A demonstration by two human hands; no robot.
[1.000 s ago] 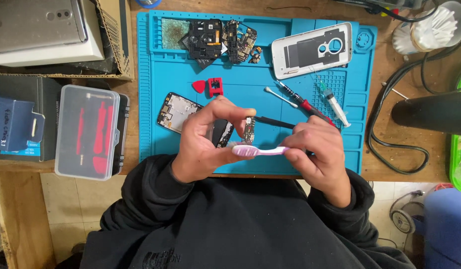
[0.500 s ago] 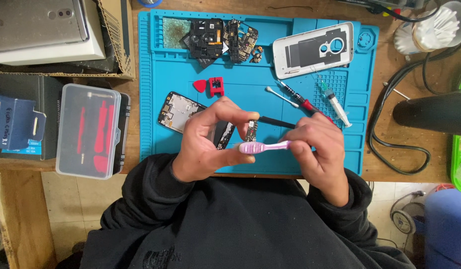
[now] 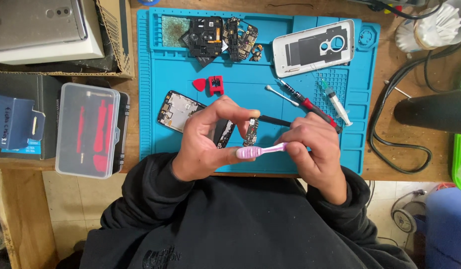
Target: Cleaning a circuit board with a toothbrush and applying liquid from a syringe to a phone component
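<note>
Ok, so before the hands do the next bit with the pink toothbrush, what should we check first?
1. Left hand has a firm pinch on the small circuit board: ok, held upright between fingertips.
2. Right hand grips the pink toothbrush: ok, held by its handle.
3. Brush head meets the board: ok, it sits at the board's lower end.
4. Work is over the blue mat: ok.
5. Loose tools are out of the way: not ok, the red screwdriver and syringe lie close behind the right hand.
6. Board is clean: cannot tell, too small to see.
</note>
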